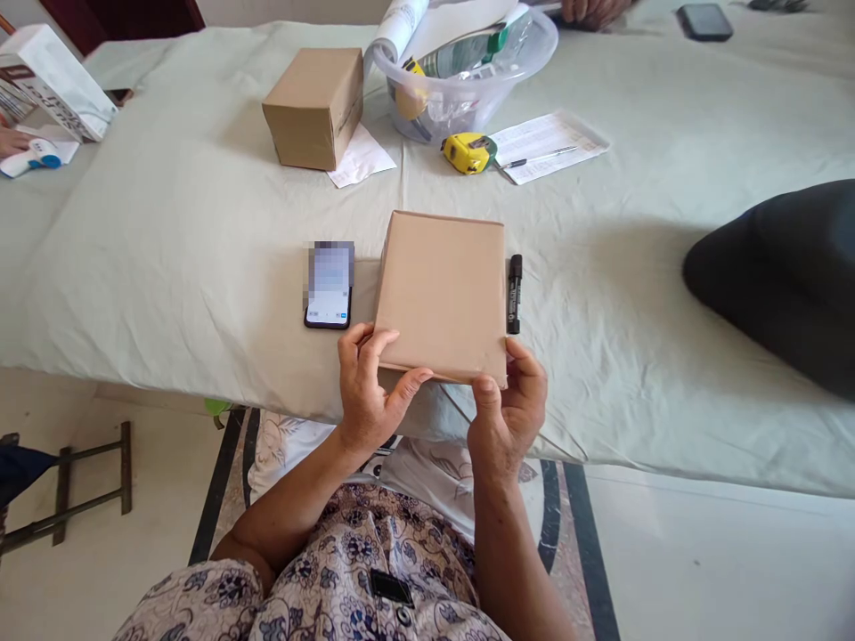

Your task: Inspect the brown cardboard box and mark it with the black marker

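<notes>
A closed brown cardboard box [442, 294] lies at the near edge of the cloth-covered table, its plain top facing up. My left hand [370, 392] grips the box's near left corner, thumb on the front edge and fingers along the side. At the near right corner, my right hand [508, 409] holds it the same way, with some fingers hidden behind the side. Just right of the box lies a black marker [514, 294]. To its left a phone [328, 289] with a lit screen rests flat, part of it blurred out.
Farther back stand another cardboard box [300, 133] and a clear plastic basin [468, 98] holding a bottle and papers. A yellow tape measure [468, 153] lies by a paper sheet [567, 133] with a pen. A dark rounded object [781, 276] sits at right. Other people's hands show at the far edges.
</notes>
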The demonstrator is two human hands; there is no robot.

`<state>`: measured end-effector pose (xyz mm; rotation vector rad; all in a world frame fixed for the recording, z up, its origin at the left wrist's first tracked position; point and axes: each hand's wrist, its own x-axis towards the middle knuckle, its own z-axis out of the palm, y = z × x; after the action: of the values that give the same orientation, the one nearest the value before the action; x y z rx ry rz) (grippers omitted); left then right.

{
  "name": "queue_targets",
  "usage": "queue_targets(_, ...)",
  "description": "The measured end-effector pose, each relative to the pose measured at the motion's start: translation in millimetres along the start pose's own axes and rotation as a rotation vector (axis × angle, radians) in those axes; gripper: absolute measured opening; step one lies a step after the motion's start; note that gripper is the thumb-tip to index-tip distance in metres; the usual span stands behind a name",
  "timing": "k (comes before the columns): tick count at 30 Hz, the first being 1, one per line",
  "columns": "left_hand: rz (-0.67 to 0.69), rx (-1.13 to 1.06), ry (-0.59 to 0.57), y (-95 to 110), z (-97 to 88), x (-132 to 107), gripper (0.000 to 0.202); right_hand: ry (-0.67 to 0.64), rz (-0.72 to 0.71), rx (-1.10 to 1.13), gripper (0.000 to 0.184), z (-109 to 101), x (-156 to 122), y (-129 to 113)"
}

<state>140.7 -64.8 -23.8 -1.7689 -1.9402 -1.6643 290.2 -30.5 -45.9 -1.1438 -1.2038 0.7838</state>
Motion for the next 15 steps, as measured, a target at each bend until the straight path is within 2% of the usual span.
queue_targets(6,-0.004,-0.043,0.011,0.5,-1.7,-0.5,0.037,-0.017,-0.011,0.041,0.041,-2.8,-3.0,4.4)
queue_targets(15,-0.011,-0.065,0.02,2.6,-2.5,-1.2,0.035,0.015,-0.006,0.005,0.043,-1.9,-1.8,-0.2)
